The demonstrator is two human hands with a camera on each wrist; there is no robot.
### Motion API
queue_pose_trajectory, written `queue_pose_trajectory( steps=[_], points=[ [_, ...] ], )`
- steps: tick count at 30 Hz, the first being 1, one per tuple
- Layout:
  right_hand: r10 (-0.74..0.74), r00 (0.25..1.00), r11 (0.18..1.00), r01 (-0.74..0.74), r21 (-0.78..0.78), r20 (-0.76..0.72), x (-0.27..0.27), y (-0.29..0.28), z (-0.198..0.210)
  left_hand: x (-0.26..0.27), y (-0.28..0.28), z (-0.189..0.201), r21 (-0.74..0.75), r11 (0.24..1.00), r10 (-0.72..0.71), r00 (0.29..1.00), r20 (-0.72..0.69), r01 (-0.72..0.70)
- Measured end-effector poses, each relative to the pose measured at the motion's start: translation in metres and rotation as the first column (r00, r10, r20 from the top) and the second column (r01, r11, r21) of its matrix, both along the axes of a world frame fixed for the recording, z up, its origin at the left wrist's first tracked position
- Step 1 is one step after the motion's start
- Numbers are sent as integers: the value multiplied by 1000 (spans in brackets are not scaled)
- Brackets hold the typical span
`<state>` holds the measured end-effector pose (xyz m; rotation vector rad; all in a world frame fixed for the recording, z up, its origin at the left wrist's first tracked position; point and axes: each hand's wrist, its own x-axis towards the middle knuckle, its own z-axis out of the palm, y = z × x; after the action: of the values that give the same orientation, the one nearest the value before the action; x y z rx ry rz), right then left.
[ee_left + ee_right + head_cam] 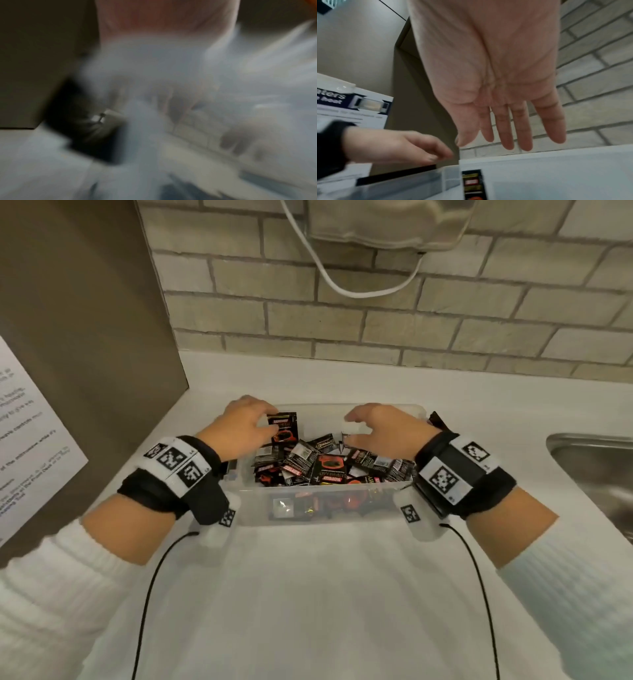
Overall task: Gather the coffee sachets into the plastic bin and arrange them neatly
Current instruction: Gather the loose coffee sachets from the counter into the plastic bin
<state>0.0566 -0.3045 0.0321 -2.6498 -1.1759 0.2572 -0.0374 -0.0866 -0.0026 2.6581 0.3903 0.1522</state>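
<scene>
At about 9 o'clock in the head view a white paper sign (30,440) with small print hangs on a brown panel (85,313). Next comes the left hand (239,422), at 10 o'clock from the middle of the plastic bin (329,517). Its fingers curl over the bin's far left corner, and the tips touch a black and orange sachet (283,428) that stands upright against the far wall. I cannot tell if the hand really pinches it. The left wrist view is too blurry to help.

The clear bin sits on the white counter (308,594), right in front of the person. Inside is a messy pile of coffee sachets (329,465), black with red and orange, lying every which way.

The right hand (496,81) is over the bin's far right corner, at 2 o'clock. In the right wrist view its fingers (523,128) are straight and a little spread, holding nothing.

One dark sachet (436,421) lies outside the bin, just beside its far right corner. At 3 o'clock is the edge of a metal sink (596,467). A brick wall (376,313) stands behind.
</scene>
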Motion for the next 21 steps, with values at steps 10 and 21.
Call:
queue_pose_trajectory(
  steps=[10,21],
  points=[
    [461,870,642,-462,-612,-173,-44,119,-47,0,14,-23,-41,998,36,976,-213,-46],
    [123,987,691,-159,-705,-101,1,28,-37,-6,8,-21,-28,999,22,979,-202,-28]
  ],
)
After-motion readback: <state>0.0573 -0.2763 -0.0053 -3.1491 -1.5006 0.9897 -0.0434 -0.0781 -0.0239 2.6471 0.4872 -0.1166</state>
